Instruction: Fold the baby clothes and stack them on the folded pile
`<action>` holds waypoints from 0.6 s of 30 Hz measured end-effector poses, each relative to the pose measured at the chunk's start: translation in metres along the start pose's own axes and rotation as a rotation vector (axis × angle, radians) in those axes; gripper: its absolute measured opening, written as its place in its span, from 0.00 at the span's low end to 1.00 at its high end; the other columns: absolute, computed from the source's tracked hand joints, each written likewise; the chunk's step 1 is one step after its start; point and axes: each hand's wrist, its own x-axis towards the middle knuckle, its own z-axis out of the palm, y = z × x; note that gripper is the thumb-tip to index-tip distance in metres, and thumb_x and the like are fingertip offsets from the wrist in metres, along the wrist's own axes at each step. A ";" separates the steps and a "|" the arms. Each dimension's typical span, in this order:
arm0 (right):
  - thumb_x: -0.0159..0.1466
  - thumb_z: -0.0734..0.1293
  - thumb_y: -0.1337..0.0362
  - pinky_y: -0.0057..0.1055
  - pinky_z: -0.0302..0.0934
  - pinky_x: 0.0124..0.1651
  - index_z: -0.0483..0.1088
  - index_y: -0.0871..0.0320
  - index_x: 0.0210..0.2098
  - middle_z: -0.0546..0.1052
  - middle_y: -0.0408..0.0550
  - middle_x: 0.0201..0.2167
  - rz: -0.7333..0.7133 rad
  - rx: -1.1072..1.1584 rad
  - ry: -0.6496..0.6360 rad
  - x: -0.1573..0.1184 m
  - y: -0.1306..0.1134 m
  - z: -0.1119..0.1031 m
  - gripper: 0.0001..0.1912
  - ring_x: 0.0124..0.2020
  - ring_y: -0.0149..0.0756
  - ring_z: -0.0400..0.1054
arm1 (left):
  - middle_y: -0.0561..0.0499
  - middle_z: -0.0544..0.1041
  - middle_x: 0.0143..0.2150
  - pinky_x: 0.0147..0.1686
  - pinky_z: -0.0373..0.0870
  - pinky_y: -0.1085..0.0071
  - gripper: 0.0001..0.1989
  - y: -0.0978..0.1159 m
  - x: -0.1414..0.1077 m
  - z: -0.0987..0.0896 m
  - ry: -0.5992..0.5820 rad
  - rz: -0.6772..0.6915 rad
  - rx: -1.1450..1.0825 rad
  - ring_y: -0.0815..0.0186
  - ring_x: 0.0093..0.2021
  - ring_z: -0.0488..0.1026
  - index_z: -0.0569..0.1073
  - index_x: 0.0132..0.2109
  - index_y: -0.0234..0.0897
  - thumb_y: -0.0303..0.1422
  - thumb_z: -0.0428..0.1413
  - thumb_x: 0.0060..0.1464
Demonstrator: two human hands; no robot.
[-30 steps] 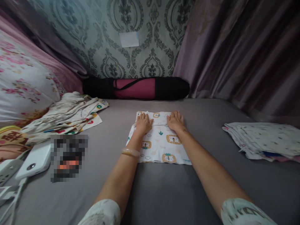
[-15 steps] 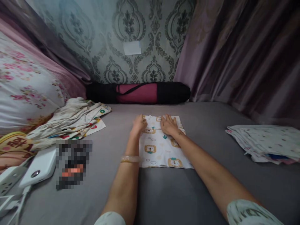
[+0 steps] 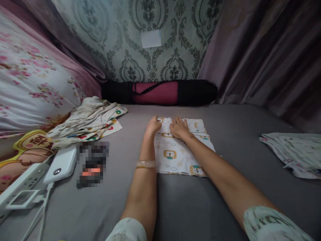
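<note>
A white cloth (image 3: 184,150) printed with yellow lion faces, small green leaves and cloud outlines lies spread on the grey sheet. Its far edge is folded over into a band (image 3: 197,126). At the far left corner my left hand (image 3: 152,126) is closed on the cloth's edge; its fingertips are partly hidden. My right hand (image 3: 179,128) rests flat on the folded band, fingers stretched out, just right of my left hand. A pale bangle (image 3: 145,164) circles my left wrist.
Crumpled printed cloths (image 3: 87,117) lie at left by a floral pillow (image 3: 42,77). Nearer are a white power bank (image 3: 61,164), a power strip (image 3: 25,179) and a blurred-out object (image 3: 92,164). Folded cloths (image 3: 296,150) sit at right. A black-and-red bag (image 3: 155,93) lies along the wall.
The view has shifted, so the scene appears further right and higher. My right hand has slid left along the folded band, closer to my left hand, which stays at the corner.
</note>
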 end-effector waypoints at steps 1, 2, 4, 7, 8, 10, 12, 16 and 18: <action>0.70 0.47 0.59 0.50 0.31 0.68 0.52 0.67 0.67 0.49 0.57 0.69 -0.029 0.000 0.031 0.002 -0.006 0.002 0.30 0.70 0.45 0.38 | 0.41 0.71 0.60 0.53 0.67 0.68 0.24 -0.002 0.000 -0.001 -0.002 -0.016 -0.035 0.59 0.57 0.70 0.65 0.61 0.34 0.26 0.46 0.58; 0.70 0.47 0.59 0.49 0.31 0.68 0.51 0.67 0.67 0.49 0.56 0.69 -0.055 0.003 0.055 0.003 -0.011 0.006 0.30 0.70 0.44 0.38 | 0.41 0.70 0.60 0.52 0.68 0.69 0.25 -0.003 0.000 -0.002 -0.002 -0.031 -0.065 0.59 0.57 0.70 0.64 0.62 0.33 0.26 0.46 0.57; 0.70 0.47 0.59 0.47 0.32 0.68 0.50 0.68 0.68 0.50 0.56 0.69 -0.080 0.011 0.074 0.006 -0.019 0.013 0.31 0.70 0.44 0.39 | 0.40 0.70 0.61 0.52 0.67 0.70 0.26 -0.006 0.001 -0.005 0.010 -0.049 -0.105 0.60 0.56 0.71 0.64 0.62 0.31 0.25 0.47 0.57; 0.70 0.47 0.60 0.46 0.33 0.68 0.50 0.69 0.68 0.51 0.57 0.69 -0.079 0.011 0.058 0.008 -0.022 0.020 0.31 0.69 0.45 0.41 | 0.39 0.69 0.61 0.57 0.63 0.72 0.25 -0.009 0.002 -0.008 0.050 -0.052 -0.117 0.61 0.60 0.67 0.65 0.61 0.28 0.23 0.46 0.56; 0.70 0.47 0.60 0.47 0.33 0.68 0.49 0.69 0.68 0.51 0.57 0.69 -0.078 0.012 0.040 0.008 -0.022 0.020 0.31 0.69 0.45 0.41 | 0.39 0.68 0.61 0.58 0.61 0.72 0.25 -0.009 0.002 -0.009 0.059 -0.056 -0.118 0.61 0.61 0.65 0.65 0.61 0.28 0.23 0.46 0.56; 0.70 0.47 0.59 0.48 0.33 0.68 0.49 0.69 0.68 0.50 0.58 0.69 -0.072 0.018 -0.003 0.008 -0.023 0.017 0.31 0.70 0.46 0.40 | 0.38 0.68 0.62 0.60 0.59 0.71 0.25 -0.010 0.002 -0.011 0.067 -0.074 -0.120 0.61 0.62 0.64 0.66 0.61 0.27 0.22 0.46 0.55; 0.70 0.47 0.59 0.49 0.33 0.68 0.49 0.68 0.68 0.49 0.58 0.69 -0.087 0.031 0.006 0.005 -0.026 0.014 0.30 0.70 0.47 0.39 | 0.37 0.68 0.61 0.60 0.58 0.70 0.25 -0.010 0.000 -0.013 0.069 -0.088 -0.123 0.61 0.62 0.64 0.66 0.60 0.27 0.21 0.46 0.55; 0.69 0.52 0.61 0.48 0.33 0.68 0.59 0.62 0.63 0.56 0.56 0.67 -0.223 0.067 0.152 -0.002 -0.035 0.013 0.25 0.69 0.45 0.43 | 0.38 0.71 0.59 0.57 0.62 0.70 0.24 -0.015 -0.002 -0.017 0.090 -0.114 -0.154 0.60 0.60 0.67 0.67 0.59 0.28 0.22 0.46 0.55; 0.69 0.53 0.61 0.47 0.34 0.68 0.64 0.61 0.59 0.61 0.56 0.65 -0.266 0.089 0.153 -0.003 -0.039 0.015 0.23 0.66 0.43 0.49 | 0.40 0.72 0.58 0.54 0.64 0.70 0.24 -0.018 -0.002 -0.017 0.100 -0.138 -0.167 0.60 0.58 0.69 0.67 0.59 0.29 0.23 0.46 0.54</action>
